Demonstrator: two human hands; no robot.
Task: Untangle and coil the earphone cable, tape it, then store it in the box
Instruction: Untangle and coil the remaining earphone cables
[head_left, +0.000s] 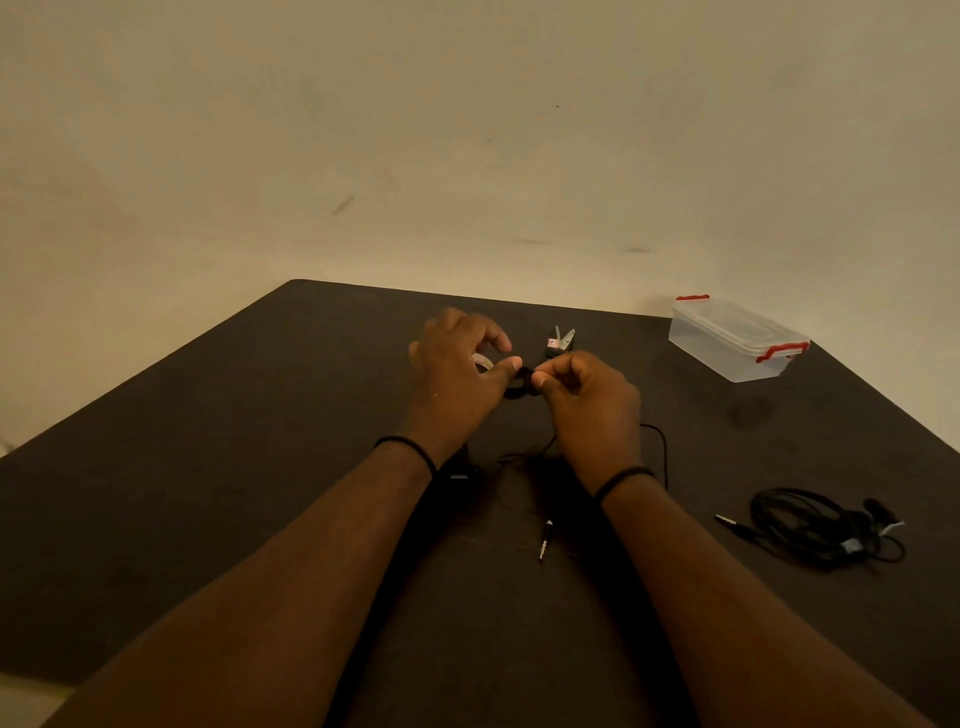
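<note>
Both hands work over the middle of the dark bench (208, 467), and the step in hand looks like the coiling of the earphone cable (655, 447). The left hand (457, 369) has thumb and fingers curled toward a small black bundle of cable loops (519, 384) held between the two hands, and the right hand (587, 400) pinches the same bundle from the other side with its fingers curled in. A pale ring that may be the tape roll (483, 361) shows at the left hand; whether the hand holds it or it lies on the bench behind cannot be told. The rest of the cable trails loose from under the right hand toward the person, curving out past the right wrist, and its jack plug (544, 540) lies on the bench between the forearms. So the coil seems only partly wound, with a fair length still free. The next move likely calls for drawing that slack up in even loops, keeping the bundle pinched so it does not spring open, before any tape goes on. Small scissors (562, 340) lie just beyond the hands. The clear box (735, 340), lid on with red clips, stands well apart at the far right. A second earphone cable (826, 525) lies bundled at the near right.
</note>
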